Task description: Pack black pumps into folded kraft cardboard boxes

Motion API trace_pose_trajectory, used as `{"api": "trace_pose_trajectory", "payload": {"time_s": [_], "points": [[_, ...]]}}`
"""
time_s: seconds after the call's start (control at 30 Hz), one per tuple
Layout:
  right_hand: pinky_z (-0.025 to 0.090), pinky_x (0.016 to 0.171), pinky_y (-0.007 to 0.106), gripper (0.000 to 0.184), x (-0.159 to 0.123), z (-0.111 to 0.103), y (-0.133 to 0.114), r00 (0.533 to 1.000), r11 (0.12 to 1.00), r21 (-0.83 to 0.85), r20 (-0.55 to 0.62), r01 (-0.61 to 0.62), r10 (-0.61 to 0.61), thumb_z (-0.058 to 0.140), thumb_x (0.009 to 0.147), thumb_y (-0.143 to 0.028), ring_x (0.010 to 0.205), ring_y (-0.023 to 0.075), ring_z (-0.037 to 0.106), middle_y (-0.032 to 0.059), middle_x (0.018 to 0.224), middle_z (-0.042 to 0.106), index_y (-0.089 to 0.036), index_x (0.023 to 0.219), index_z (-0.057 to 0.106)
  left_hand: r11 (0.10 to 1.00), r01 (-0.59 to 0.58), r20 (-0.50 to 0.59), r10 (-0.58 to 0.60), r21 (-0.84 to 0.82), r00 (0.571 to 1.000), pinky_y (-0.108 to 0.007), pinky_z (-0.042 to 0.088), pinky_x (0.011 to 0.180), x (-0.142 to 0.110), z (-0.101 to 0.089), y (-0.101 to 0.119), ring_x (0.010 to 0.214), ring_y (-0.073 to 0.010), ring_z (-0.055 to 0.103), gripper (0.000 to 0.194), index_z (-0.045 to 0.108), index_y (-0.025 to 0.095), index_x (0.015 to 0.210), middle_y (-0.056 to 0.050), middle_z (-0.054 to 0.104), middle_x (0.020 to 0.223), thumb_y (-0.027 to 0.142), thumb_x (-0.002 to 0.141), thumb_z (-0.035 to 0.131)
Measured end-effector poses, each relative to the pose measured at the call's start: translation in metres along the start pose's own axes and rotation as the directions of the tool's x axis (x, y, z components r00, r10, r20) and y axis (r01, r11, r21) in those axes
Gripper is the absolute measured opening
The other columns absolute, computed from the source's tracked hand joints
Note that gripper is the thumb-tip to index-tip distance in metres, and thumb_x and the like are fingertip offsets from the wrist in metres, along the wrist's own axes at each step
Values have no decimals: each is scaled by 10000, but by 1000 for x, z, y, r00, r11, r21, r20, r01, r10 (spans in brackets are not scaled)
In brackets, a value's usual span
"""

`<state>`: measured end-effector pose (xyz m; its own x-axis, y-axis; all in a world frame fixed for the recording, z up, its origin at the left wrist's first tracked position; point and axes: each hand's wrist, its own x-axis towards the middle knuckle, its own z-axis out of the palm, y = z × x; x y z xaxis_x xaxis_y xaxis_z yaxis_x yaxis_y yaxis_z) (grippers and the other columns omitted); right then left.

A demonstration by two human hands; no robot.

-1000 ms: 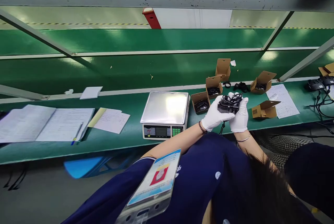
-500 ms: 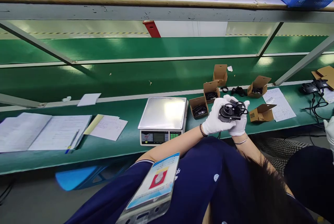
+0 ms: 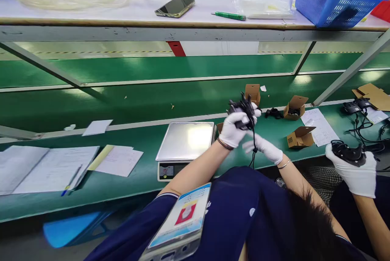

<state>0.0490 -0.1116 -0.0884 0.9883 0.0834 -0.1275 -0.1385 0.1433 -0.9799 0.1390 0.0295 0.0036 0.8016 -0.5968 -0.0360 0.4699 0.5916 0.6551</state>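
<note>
My left hand [image 3: 234, 129], in a white glove, is closed around a black device with a bundled cable [image 3: 241, 111], raised above the table beside the scale. A length of its black cable hangs below the hand. My right hand [image 3: 265, 148], also gloved, is just below and to the right, its fingers stretched out by the hanging cable; I cannot tell whether they touch it. The digital scale [image 3: 185, 141] stands to the left with nothing on its plate. Small brown cartons are around my hands: one behind [image 3: 252, 93], one holding black parts [image 3: 295, 108], one at right [image 3: 301, 137].
At the right, a co-worker's gloved hand [image 3: 355, 167] holds a black device. Printed sheets [image 3: 319, 126] and black adapters with cables [image 3: 356, 106] lie on that side. An open notebook [image 3: 57, 167] is at left. The shelf above carries a phone [image 3: 175, 7] and a blue basket [image 3: 335, 3].
My left hand has lifted the black device up and to the left. My right hand has come off it and moved lower. The co-worker's hand with a device has come further into view.
</note>
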Motion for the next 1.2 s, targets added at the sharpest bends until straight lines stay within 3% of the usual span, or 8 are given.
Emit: {"api": "trace_pose_trajectory", "payload": {"time_s": [0.07, 0.13, 0.27, 0.4, 0.5, 0.57, 0.93, 1.2], "points": [[524, 602, 276, 536, -13, -11, 10, 980, 980, -132, 115, -147, 163, 718, 786, -558, 647, 142, 608, 18, 794, 690, -182, 1167, 688, 986, -169, 1, 169, 1, 986, -358, 521, 811, 4, 0, 31, 1035, -255, 663, 328, 709, 206, 966, -40, 739, 985, 202, 637, 713], [411, 474, 231, 407, -26, -23, 9, 985, 965, -204, 13, -166, 173, 710, 811, -515, 504, 97, 468, -28, 628, 577, -171, 1029, 720, 938, -333, 10, 333, 96, 943, -349, 510, 853, 6, -5, 55, 1080, -243, 643, 365, 709, 240, 1010, 7, 737, 1075, 146, 658, 734], [319, 439, 240, 321, -41, -45, -18, 940, 966, -242, -300, 91, -164, 614, 907, -488, 483, 96, 361, -53, 552, 426, -195, 979, 725, 884, -365, 37, 371, 293, 928, -392, 509, 923, 4, -25, 59, 1027, -240, 660, 576, 684, 239, 1084, -7, 722, 1136, 109, 553, 864], [405, 473, 264, 403, -35, -41, -56, 664, 835, -387, -510, 390, -547, 624, 903, -480, 496, 108, 434, -13, 693, 592, -259, 1237, 667, 948, -179, 102, 158, 264, 982, -454, 490, 1003, -1, -38, 17, 1069, -276, 670, 772, 660, 210, 1113, -68, 705, 1139, 92, 401, 934], [493, 536, 300, 437, -19, -22, -75, 426, 740, -535, -605, 408, -673, 582, 921, -500, 565, 131, 538, 47, 902, 698, -271, 1287, 649, 989, -23, 190, -5, 146, 982, -488, 487, 999, -8, -33, -13, 1093, -329, 669, 796, 666, 202, 1127, -106, 704, 1149, 163, 386, 954], [525, 571, 316, 409, -7, -8, -79, 380, 728, -577, -621, 370, -686, 542, 941, -503, 609, 143, 591, 63, 971, 715, -248, 1227, 685, 995, 66, 259, -85, 78, 962, -507, 495, 970, -14, -26, -24, 1088, -359, 671, 773, 669, 196, 1143, -130, 707, 1142, 231, 424, 949], [508, 829, 336, 394, 13, 17, -82, 763, 586, -809, -347, 50, -545, 512, 944, -512, 903, 227, 702, 58, 933, 772, -215, 849, 754, 995, -101, 1, 101, 1, 995, -293, 500, 792, -8, -27, -25, 936, -178, 644, 630, 709, 215, 1041, -16, 717, 1054, 139, 442, 890], [411, 687, 273, 433, 28, 17, -84, 789, 396, -900, -374, -181, -488, 435, 997, -464, 813, 192, 650, 59, 850, 722, -197, 793, 708, 995, -89, 2, 90, -51, 996, -335, 518, 850, -6, -33, -28, 1000, -207, 667, 713, 691, 228, 1098, -23, 723, 1068, 85, 418, 852]]}}
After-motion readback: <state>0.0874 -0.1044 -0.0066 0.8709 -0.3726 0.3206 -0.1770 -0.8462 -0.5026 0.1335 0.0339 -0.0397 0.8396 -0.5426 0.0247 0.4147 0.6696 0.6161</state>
